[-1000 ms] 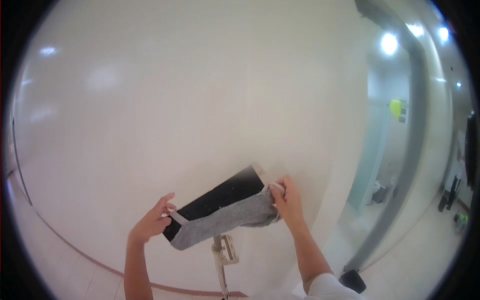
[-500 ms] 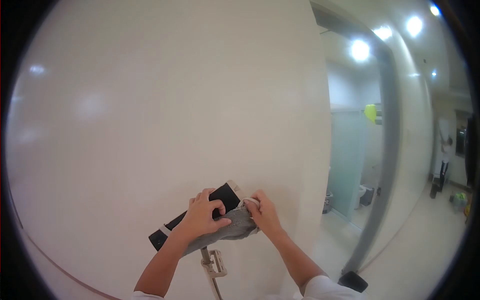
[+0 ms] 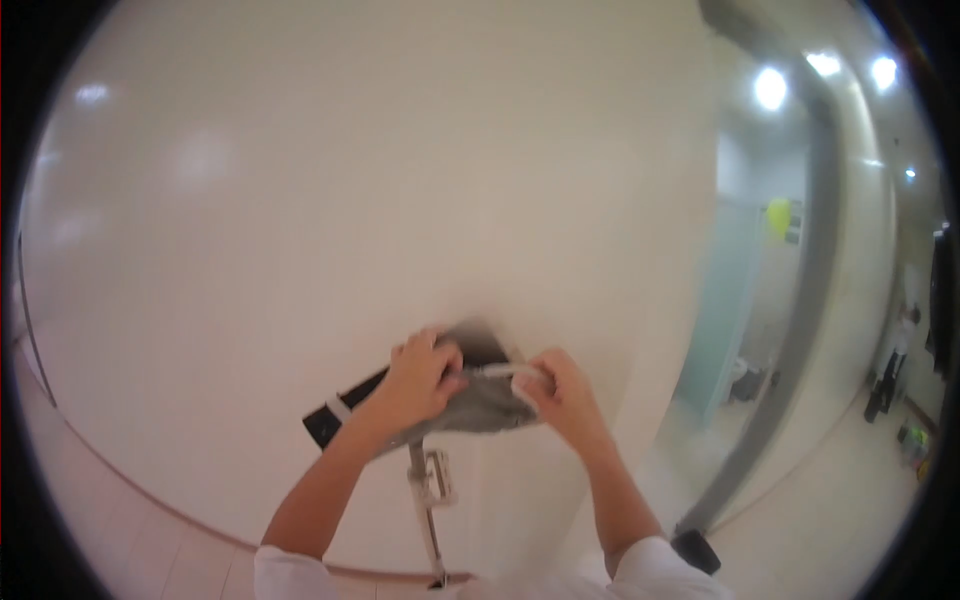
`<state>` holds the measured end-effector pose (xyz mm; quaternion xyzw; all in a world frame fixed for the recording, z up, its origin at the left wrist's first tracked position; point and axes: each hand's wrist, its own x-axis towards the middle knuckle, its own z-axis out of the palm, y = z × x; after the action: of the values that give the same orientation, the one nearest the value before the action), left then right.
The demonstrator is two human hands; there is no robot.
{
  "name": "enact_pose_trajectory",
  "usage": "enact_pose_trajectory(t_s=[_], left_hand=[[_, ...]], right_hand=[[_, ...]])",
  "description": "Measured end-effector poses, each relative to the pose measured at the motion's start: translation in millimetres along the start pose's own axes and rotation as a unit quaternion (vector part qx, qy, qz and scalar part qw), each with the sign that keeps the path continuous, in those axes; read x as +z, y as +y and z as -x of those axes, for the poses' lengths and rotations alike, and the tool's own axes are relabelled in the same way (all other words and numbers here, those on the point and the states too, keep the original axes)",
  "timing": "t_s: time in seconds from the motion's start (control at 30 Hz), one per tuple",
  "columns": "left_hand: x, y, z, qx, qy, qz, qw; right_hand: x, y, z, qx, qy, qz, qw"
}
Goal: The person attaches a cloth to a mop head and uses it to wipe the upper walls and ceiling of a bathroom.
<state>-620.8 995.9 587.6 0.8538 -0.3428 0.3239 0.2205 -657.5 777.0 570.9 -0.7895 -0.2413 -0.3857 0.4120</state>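
A flat mop head (image 3: 332, 418) with a black underside is turned up against the wall on its pale pole (image 3: 417, 463). A grey cloth (image 3: 480, 408) hangs along its near side. My left hand (image 3: 420, 375) lies over the middle of the head, fingers curled, its thumb on the cloth. With fingers pinched, my right hand (image 3: 553, 390) holds a light strip at the cloth's right end, stretched between the two hands. Motion blurs the head's far right corner.
A pale wall (image 3: 400, 180) rises close in front. At the right a grey door frame (image 3: 800, 300) borders a room with a glass panel (image 3: 720, 300). A person (image 3: 900, 350) stands far down the corridor, near items on the floor (image 3: 912, 440).
The view has shifted, and the doorway now sits farther right. My right hand has drawn away from my left, pulling the light strip out to the right.
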Motion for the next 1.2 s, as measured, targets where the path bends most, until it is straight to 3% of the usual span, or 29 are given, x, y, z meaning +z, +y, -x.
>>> enact_pose_trajectory(t_s=[0.1, 0.17, 0.2, 0.23, 0.37, 0.5, 0.57, 0.6, 0.67, 0.7, 0.77, 0.9, 0.97, 1.0, 1.07, 1.2], left_hand=[[-5.7, -1.7, -4.2, 0.024, 0.005, 0.015, 1.0], [-4.9, -3.0, -0.7, 0.021, 0.009, 0.044, 0.999], [-4.1, -2.7, 2.0, 0.008, -0.005, 0.049, 0.999], [-4.3, -1.0, 3.1, 0.009, 0.004, 0.061, 0.998], [-9.9, -1.2, 0.6, -0.009, -0.03, 0.11, 0.993], [-8.2, 4.4, 10.7, 0.05, 0.004, 0.106, 0.993], [-11.2, 11.9, 11.9, -0.022, -0.01, 0.132, 0.991], [-12.0, 15.1, 11.6, -0.024, -0.012, 0.131, 0.991], [-14.2, 19.1, 9.7, -0.091, -0.024, 0.169, 0.981], [-14.3, 19.3, 8.7, -0.092, -0.023, 0.168, 0.981], [-13.4, 17.9, 7.1, -0.092, 0.007, 0.183, 0.979], [-8.8, 9.4, 4.3, -0.057, 0.012, 0.181, 0.982], [-10.9, 11.5, 6.6, -0.093, 0.013, 0.201, 0.975], [-12.1, 11.8, 9.1, -0.091, 0.015, 0.199, 0.976], [-12.9, 11.4, 10.4, -0.055, 0.008, 0.213, 0.976], [-16.9, 15.3, 17.3, -0.05, -0.006, 0.202, 0.978]], right_hand=[[-15.9, -11.9, -2.5, 0.21, -0.199, -0.115, 0.95], [-9.2, -10.0, 6.8, 0.145, -0.203, -0.306, 0.919], [0.9, -1.2, 9.2, 0.162, -0.207, -0.313, 0.913], [10.6, 9.5, 10.3, 0.072, -0.159, -0.25, 0.952], [26.0, 4.1, 8.1, -0.08, -0.033, -0.164, 0.983], [15.9, -14.4, 11.1, -0.092, -0.013, -0.085, 0.992], [10.0, -10.4, 4.6, 0.029, -0.01, -0.226, 0.974], [3.8, -12.0, 2.7, 0.03, -0.01, -0.229, 0.973], [-10.8, -19.9, -1.8, 0.156, -0.083, -0.326, 0.929], [-15.8, -15.4, -5.2, 0.155, -0.084, -0.327, 0.928], [-26.3, -5.2, -11.1, 0.179, -0.223, -0.326, 0.901], [-26.9, 4.8, -7.4, 0.213, -0.219, -0.385, 0.871], [-26.5, -1.4, 0.7, 0.247, -0.243, -0.485, 0.803], [-24.7, -10.0, 9.2, 0.243, -0.244, -0.486, 0.804], [-18.9, -29.5, 22.2, 0.197, -0.22, -0.315, 0.902], [-7.8, -42.7, 24.6, 0.16, -0.196, -0.249, 0.935]])
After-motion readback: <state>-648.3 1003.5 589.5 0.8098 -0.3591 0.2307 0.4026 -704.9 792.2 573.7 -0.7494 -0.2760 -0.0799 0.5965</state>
